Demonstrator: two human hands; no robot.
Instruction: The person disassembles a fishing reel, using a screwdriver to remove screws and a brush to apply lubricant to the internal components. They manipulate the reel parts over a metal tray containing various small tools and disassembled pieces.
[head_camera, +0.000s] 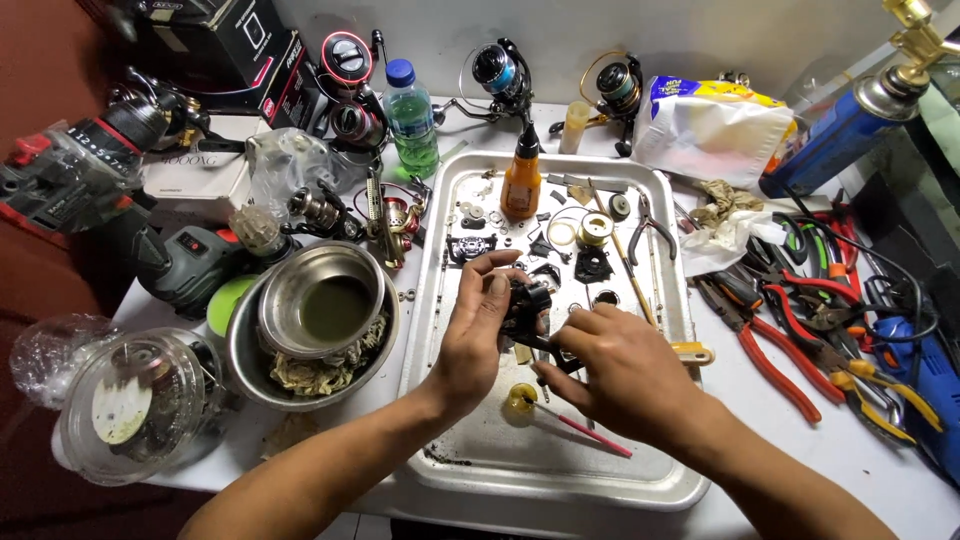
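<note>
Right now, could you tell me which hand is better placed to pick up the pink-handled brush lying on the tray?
The right hand, probably. It hovers just above the pink-handled brush on the metal tray, with its fingertips at the black reel part. The left hand grips that part, so it is occupied.

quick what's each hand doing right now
Left hand: closed on a black reel part, held over the metal tray.
Right hand: fingers pinched at the same part; what they grip cannot be told.

A black box (225, 45) with red trim stands at the desk's far left corner. Below it lies a flat white box (195, 185). A white, yellow and blue bag (712, 125) sits far right.
</note>
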